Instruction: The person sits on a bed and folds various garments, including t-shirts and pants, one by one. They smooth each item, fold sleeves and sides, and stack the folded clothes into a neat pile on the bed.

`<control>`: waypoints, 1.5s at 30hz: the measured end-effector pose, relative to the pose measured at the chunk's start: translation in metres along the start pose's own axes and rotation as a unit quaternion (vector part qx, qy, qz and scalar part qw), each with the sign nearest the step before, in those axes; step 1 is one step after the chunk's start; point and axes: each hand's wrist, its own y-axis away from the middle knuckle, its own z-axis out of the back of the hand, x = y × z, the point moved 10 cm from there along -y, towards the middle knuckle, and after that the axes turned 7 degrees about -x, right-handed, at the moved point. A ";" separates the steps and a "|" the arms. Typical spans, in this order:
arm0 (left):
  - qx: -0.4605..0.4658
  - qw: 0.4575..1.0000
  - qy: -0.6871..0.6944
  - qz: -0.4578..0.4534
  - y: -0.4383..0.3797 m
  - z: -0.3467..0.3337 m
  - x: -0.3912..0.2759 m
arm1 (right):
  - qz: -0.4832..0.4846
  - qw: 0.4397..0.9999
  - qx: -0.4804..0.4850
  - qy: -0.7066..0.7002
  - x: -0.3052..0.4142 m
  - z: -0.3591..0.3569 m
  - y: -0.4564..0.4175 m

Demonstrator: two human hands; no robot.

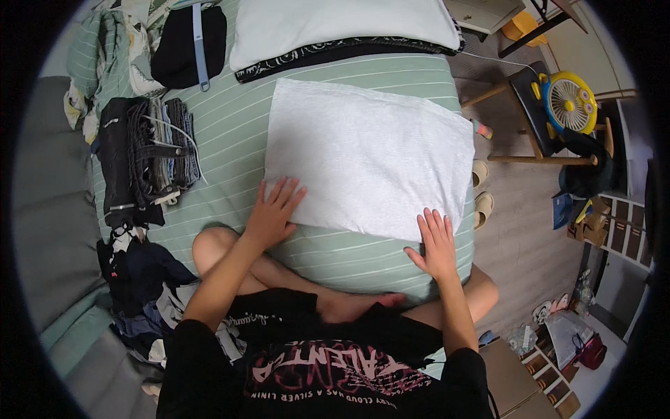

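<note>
A white cloth (361,152) lies spread flat on the striped green bedsheet (235,141) in front of my crossed legs. My left hand (272,212) rests with fingers apart on the cloth's near left corner. Over its near right edge lies my right hand (433,241), palm down and fingers spread. Neither hand grips anything. Beyond the cloth sits a larger folded white piece (340,23) on top of black patterned fabric (335,55).
Rolled and folded jeans (162,152) stand in a row at the left. Behind them is a black folded item (180,47) with a blue strap (199,47). Loose dark clothes (149,275) heap beside my left knee. Off the bed's right side, a yellow fan (570,102) stands on a chair.
</note>
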 end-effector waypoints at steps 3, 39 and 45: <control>-0.073 0.994 -0.048 0.070 -0.001 -0.015 0.024 | 0.000 0.998 0.014 0.055 -0.008 0.005 -0.006; -0.138 0.988 0.046 0.050 0.052 -0.020 -0.121 | -0.441 0.625 -0.189 -0.616 -0.018 -0.060 0.106; -0.226 0.970 0.079 0.036 0.064 0.007 -0.109 | -0.450 0.702 -0.149 -0.532 -0.002 -0.009 0.107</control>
